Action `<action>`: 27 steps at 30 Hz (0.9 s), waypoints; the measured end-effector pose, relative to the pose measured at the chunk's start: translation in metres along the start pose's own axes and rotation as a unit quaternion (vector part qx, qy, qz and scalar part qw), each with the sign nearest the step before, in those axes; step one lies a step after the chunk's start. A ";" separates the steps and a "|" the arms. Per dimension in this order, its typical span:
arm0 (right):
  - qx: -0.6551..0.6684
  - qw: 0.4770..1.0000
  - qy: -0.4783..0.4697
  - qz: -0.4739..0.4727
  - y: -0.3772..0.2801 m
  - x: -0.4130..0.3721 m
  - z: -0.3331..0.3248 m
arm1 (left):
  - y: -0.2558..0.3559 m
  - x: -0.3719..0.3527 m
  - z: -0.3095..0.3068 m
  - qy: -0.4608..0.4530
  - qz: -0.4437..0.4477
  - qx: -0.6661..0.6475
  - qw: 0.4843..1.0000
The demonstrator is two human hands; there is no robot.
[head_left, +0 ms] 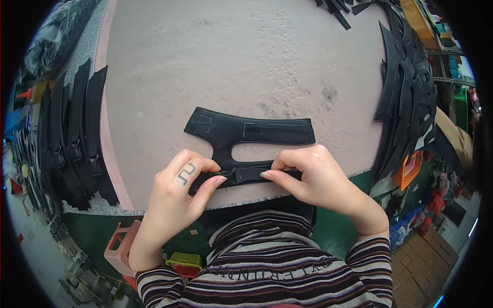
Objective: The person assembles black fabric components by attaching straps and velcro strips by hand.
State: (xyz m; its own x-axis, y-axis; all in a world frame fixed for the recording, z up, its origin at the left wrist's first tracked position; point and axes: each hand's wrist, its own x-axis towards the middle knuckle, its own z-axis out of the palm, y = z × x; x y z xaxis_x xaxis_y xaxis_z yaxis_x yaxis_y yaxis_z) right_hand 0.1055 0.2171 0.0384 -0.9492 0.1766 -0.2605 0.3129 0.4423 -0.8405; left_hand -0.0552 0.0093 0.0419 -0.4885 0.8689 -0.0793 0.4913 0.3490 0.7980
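Observation:
A flat black leather-like piece with a long cutout and pale chalk-like marks lies near the front edge of the table. Along its near side runs a black strap, with a small dark fitting close to my left fingertips. My left hand pinches the strap's left part between thumb and fingers. On the other side, my right hand pinches the strap with its thumb along the near edge. The fingers partly cover the strap at both ends.
Black straps with buckles lie along the table's left edge. A heap of black cut pieces covers the right edge, and more strips lie at the far side. The pinkish tabletop is scuffed. A pink stool stands below left.

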 end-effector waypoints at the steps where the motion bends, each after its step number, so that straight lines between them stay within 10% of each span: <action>1: 0.000 1.000 -0.001 -0.001 0.000 0.000 0.000 | 0.000 0.000 0.000 -0.001 0.000 0.002 1.000; 12: -0.004 1.000 -0.014 0.008 0.002 0.002 -0.002 | 0.014 0.000 -0.002 -0.030 -0.051 0.089 0.994; 18: -0.034 0.999 0.021 -0.031 0.007 0.001 0.006 | 0.019 -0.022 0.026 0.009 0.277 0.332 0.902; 27: 0.108 0.976 0.057 0.181 0.023 -0.064 -0.045 | 0.002 -0.025 0.053 0.031 0.299 0.357 0.884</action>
State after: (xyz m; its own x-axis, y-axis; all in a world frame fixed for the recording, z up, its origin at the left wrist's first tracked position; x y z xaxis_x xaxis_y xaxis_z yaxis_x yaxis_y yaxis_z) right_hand 0.1751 0.2553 0.0575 -0.7645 0.3883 -0.5146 0.6005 0.1388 -0.7875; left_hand -0.0036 0.0074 0.0137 -0.0147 0.9597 0.2806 0.9945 -0.0149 0.1032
